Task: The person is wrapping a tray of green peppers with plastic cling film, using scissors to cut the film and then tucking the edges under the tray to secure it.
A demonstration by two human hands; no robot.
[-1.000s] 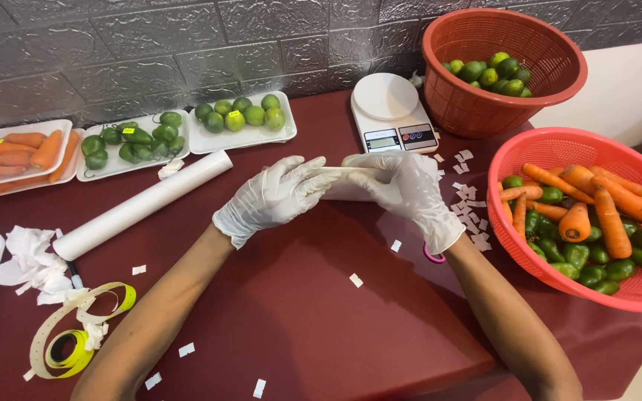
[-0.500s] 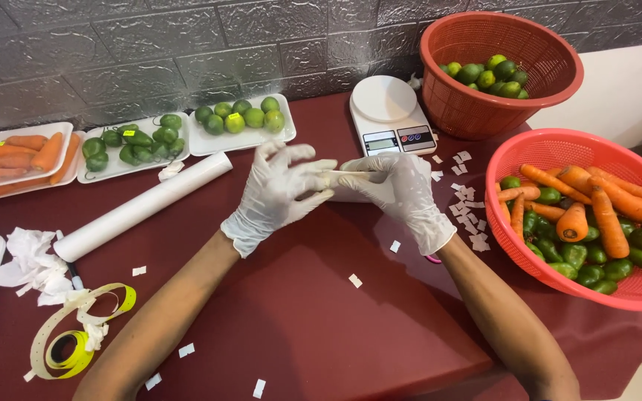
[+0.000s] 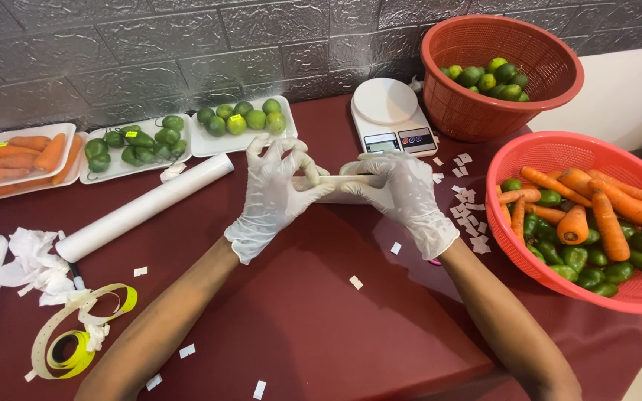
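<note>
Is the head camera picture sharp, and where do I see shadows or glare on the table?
In the head view, the gloved left hand and right hand look sharp, with no motion blur; soft shadows lie on the red table just below them; a faint sheen shows beside the white roll; the baskets' rims bend slightly toward the frame edge.

Red baskets (image 3: 461, 119), maroon table (image 3: 313, 319) (white gloves).

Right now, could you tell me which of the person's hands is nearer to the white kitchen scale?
The right. The right hand is just in front of the kitchen scale, slightly below its display edge. The left hand sits further off to the scale's left, nearer the tray of limes.
</note>
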